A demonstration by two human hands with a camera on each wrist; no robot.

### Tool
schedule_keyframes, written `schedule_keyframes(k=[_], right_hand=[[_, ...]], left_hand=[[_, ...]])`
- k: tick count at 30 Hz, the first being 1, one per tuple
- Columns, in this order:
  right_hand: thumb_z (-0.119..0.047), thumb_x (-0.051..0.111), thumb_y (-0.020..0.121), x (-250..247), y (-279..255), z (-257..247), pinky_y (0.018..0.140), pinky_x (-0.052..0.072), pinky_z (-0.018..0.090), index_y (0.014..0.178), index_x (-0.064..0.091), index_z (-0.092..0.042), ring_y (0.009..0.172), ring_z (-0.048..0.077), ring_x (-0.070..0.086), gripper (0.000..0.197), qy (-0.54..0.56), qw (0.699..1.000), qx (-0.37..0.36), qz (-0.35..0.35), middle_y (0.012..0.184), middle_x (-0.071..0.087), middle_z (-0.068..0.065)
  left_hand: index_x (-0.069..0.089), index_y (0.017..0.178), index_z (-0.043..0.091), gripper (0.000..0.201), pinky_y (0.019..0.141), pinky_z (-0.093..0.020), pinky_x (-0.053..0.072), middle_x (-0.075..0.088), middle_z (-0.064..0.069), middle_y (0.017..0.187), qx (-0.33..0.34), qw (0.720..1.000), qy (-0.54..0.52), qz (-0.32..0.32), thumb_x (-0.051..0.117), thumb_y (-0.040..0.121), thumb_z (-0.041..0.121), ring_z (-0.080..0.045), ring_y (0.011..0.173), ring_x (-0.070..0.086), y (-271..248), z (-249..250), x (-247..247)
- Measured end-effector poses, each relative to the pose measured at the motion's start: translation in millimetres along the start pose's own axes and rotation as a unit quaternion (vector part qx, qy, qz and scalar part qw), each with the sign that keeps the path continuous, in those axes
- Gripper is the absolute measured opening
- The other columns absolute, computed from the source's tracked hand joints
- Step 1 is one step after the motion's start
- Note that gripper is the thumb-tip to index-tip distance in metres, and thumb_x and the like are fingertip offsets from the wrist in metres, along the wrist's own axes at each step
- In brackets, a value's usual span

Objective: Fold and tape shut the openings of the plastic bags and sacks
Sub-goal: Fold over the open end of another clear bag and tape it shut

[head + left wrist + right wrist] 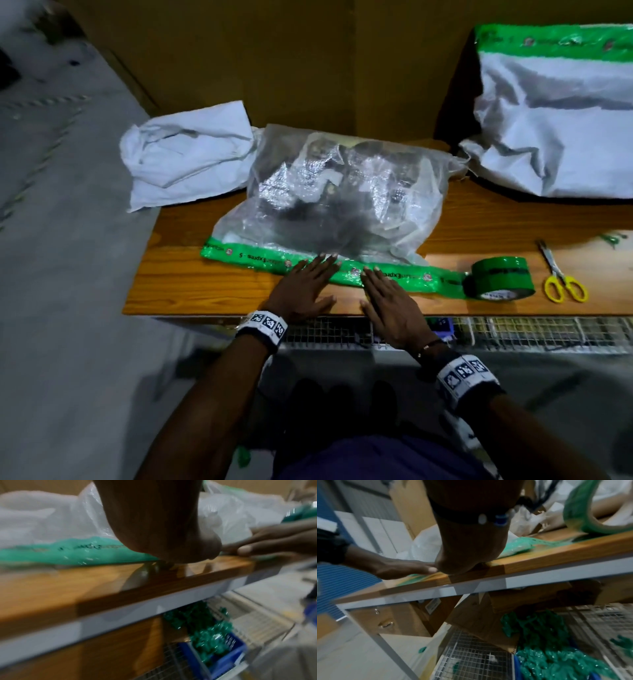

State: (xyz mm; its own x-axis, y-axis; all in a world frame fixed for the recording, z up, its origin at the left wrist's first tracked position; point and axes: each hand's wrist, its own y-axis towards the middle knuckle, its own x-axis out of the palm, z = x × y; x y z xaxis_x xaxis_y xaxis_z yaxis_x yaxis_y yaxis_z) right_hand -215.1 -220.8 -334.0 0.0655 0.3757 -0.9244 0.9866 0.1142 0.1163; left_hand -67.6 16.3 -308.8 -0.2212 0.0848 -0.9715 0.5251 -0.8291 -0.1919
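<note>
A clear plastic bag point(342, 192) with dark contents lies on the wooden table point(191, 284). A strip of green printed tape point(246, 255) runs along its near folded edge and is still joined to the green tape roll point(498, 284) at the right. My left hand point(305, 287) lies flat, fingers straight, pressing on the tape. My right hand point(387, 301) lies flat beside it, fingertips on the tape. In the left wrist view the green tape point(82, 553) shows past my left palm point(154, 527). The right wrist view shows my right palm point(467, 545) at the table edge and the tape roll point(583, 511).
Yellow-handled scissors point(561, 277) lie right of the roll. A crumpled white sack point(191, 154) sits at the back left, and a white sack with green tape point(555, 120) at the back right. Cardboard point(308, 61) stands behind. Below the table, wire mesh point(513, 332) and crumpled green tape scraps point(547, 642).
</note>
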Motion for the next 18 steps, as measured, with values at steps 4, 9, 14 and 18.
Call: schedule_keyframes(k=[4, 9, 14, 18], right_hand=[[-0.041, 0.037, 0.111, -1, 0, 3, 0.129, 0.021, 0.041, 0.165, 0.028, -0.010, 0.162, 0.021, 0.014, 0.063, 0.007, 1.000, -0.008, 0.003, 0.173, 0.023, 0.007], [-0.042, 0.035, 0.111, 2, 0, -5, 0.128, 0.022, 0.041, 0.164, 0.030, -0.011, 0.162, 0.020, 0.014, 0.062, -0.003, 1.000, 0.006, 0.015, 0.173, 0.024, 0.004], [-0.035, 0.033, 0.110, 2, 35, -57, 0.125, 0.025, 0.039, 0.152, 0.050, -0.002, 0.152, 0.032, 0.038, 0.056, 0.023, 0.993, 0.058, 0.101, 0.159, 0.047, 0.016], [-0.032, 0.040, 0.109, 32, 96, -104, 0.123, 0.033, 0.044, 0.152, 0.050, -0.004, 0.150, 0.033, 0.039, 0.052, 0.065, 0.994, 0.041, 0.073, 0.159, 0.047, 0.015]], left_hand=[[0.003, 0.168, 0.031, 0.077, 0.130, -0.048, 0.012, -0.001, 0.008, 0.174, -0.016, 0.999, 0.032, 0.004, 0.030, 0.104, 0.066, -0.018, 0.161, -0.001, -33, -57, -10], [0.006, 0.168, 0.030, 0.078, 0.129, -0.046, 0.013, 0.002, 0.007, 0.174, 0.005, 1.000, 0.019, -0.009, 0.032, 0.103, 0.067, -0.018, 0.161, 0.004, -55, -104, -16], [0.009, 0.168, 0.027, 0.080, 0.129, -0.049, 0.012, 0.005, 0.003, 0.175, 0.012, 1.000, -0.016, 0.000, 0.031, 0.103, 0.069, -0.018, 0.161, 0.003, -50, -108, -1], [0.013, 0.168, 0.025, 0.075, 0.130, -0.043, 0.006, 0.005, 0.005, 0.175, 0.054, 0.996, -0.067, 0.017, 0.035, 0.105, 0.061, -0.016, 0.161, 0.003, -50, -118, -7]])
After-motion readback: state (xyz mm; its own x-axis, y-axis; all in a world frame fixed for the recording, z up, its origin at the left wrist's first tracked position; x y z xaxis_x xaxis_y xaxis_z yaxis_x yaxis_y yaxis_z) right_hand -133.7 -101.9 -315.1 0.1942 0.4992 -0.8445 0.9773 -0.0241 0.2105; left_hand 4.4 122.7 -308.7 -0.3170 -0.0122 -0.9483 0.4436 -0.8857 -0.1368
